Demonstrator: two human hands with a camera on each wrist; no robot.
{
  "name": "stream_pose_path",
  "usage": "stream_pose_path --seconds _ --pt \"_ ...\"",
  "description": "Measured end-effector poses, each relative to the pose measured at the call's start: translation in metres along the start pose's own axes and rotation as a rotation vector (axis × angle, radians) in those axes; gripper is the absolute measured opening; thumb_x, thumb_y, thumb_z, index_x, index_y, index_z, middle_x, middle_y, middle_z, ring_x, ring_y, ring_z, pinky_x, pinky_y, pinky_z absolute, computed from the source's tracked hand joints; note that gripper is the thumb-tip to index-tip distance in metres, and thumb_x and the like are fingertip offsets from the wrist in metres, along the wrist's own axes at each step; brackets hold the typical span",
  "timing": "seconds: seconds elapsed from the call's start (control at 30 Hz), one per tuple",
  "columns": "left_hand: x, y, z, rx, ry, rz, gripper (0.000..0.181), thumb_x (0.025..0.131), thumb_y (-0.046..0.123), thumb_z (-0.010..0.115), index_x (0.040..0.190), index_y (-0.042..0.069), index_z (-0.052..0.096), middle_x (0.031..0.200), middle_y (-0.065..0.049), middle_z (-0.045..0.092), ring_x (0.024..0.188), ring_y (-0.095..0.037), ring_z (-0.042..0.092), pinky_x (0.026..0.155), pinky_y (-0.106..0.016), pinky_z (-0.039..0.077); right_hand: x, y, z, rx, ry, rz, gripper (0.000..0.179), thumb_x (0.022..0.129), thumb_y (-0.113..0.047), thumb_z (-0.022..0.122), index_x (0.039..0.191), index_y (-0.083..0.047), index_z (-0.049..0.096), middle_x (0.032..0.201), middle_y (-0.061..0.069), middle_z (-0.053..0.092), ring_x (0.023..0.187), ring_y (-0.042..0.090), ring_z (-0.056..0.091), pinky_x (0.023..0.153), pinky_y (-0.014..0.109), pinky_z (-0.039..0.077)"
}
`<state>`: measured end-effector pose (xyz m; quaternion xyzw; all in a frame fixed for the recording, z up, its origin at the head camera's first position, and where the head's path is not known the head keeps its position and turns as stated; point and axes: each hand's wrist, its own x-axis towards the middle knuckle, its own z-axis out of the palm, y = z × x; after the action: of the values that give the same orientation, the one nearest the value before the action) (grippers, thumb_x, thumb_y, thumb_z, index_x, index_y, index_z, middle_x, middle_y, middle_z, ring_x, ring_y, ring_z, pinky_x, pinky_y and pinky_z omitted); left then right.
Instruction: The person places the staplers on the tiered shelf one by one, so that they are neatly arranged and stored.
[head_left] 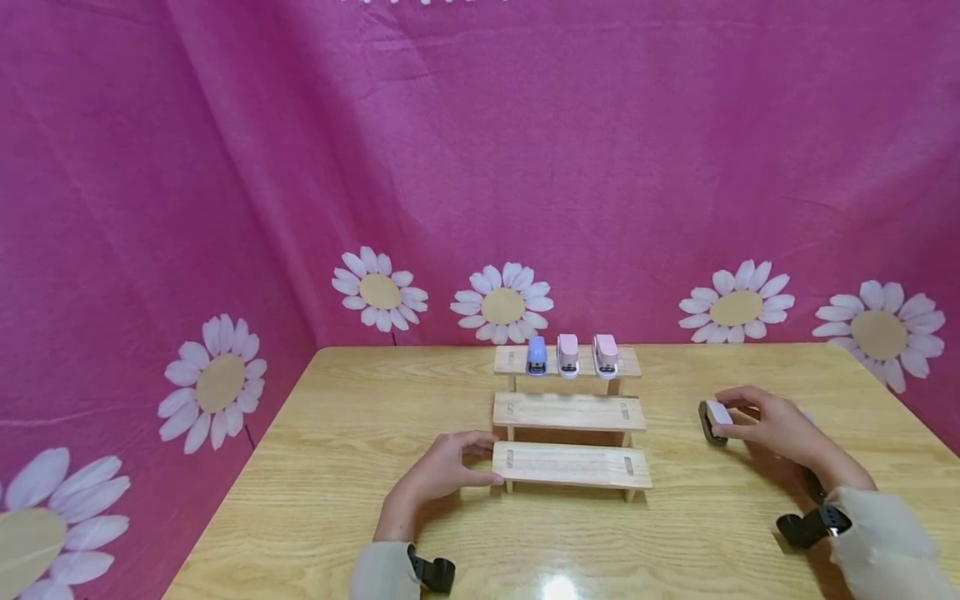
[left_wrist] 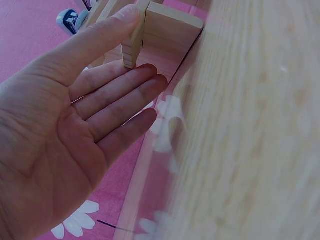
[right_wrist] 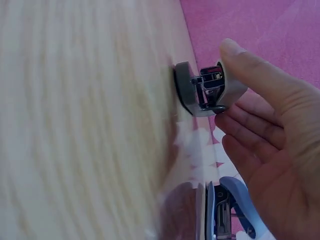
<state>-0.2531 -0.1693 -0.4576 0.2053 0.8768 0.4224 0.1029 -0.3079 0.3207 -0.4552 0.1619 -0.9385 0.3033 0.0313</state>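
Observation:
My right hand (head_left: 780,429) pinches a small stapler (head_left: 717,415) with a white top and a dark grey base, right of the wooden stand. In the right wrist view, its metal inner parts (right_wrist: 212,80) face the camera, and the stapler is at the tabletop; contact is hard to tell. A light blue stapler (right_wrist: 235,207) is beyond the fingers, mostly hidden by the hand in the head view. My left hand (head_left: 442,471) holds the left end of the stand's lowest shelf (head_left: 570,464), thumb at the front, fingers behind.
On the stand's top shelf (head_left: 510,360) sit a blue stapler (head_left: 537,356) and two pink-and-white staplers (head_left: 567,356). The middle shelf (head_left: 568,412) is bare wood. A pink cloth with daisies (head_left: 555,167) hangs behind the wooden table (head_left: 337,417).

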Motion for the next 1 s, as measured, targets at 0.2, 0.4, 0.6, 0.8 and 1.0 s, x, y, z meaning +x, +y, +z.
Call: stream_pose_path --seconds 0.2,0.4,0.6,0.8,1.0 --pt "-0.001 0.001 0.0 0.01 -0.003 -0.003 0.059 0.082 0.032 0.079 0.132 0.006 0.06 0.125 -0.009 0.068 0.115 -0.024 0.065 0.105 -0.045 0.049 0.0 -0.001 0.0 0.002 -0.005 -0.003 0.061 0.082 -0.034 0.079 0.126 0.003 0.059 0.129 0.027 0.059 0.112 0.018 0.064 0.082 0.004 0.048" --pt "0.0 0.0 0.0 -0.003 -0.002 0.011 0.058 0.082 0.03 0.079 0.131 0.005 0.06 0.125 -0.01 0.067 0.115 -0.026 0.064 0.104 -0.046 0.05 0.0 0.003 0.0 0.014 -0.026 -0.002 0.062 0.081 -0.033 0.079 0.127 0.003 0.059 0.13 0.029 0.058 0.103 -0.017 0.049 0.081 0.0 0.043" --pt "0.001 0.001 0.0 -0.001 0.0 0.014 0.059 0.082 0.03 0.08 0.131 0.006 0.06 0.124 -0.01 0.068 0.115 -0.025 0.065 0.104 -0.045 0.05 0.0 0.005 0.0 0.022 -0.05 0.019 0.063 0.084 -0.034 0.077 0.131 0.003 0.056 0.133 0.029 0.056 0.112 0.009 0.062 0.081 0.003 0.046" --pt "0.0 0.002 -0.001 0.006 -0.004 -0.007 0.06 0.082 0.033 0.079 0.132 0.007 0.059 0.125 -0.008 0.068 0.115 -0.023 0.064 0.105 -0.043 0.049 0.0 0.008 0.002 0.073 -0.035 0.004 0.062 0.083 -0.03 0.078 0.129 0.005 0.056 0.131 0.031 0.056 0.1 -0.023 0.044 0.08 0.001 0.045" --pt "-0.001 0.002 -0.001 -0.006 -0.004 -0.01 0.06 0.082 0.032 0.079 0.132 0.007 0.059 0.126 -0.009 0.068 0.117 -0.024 0.064 0.107 -0.045 0.048 0.001 0.01 0.006 0.084 0.005 -0.007 0.061 0.08 -0.029 0.081 0.124 0.005 0.058 0.127 0.031 0.058 0.1 -0.022 0.047 0.079 0.0 0.046"
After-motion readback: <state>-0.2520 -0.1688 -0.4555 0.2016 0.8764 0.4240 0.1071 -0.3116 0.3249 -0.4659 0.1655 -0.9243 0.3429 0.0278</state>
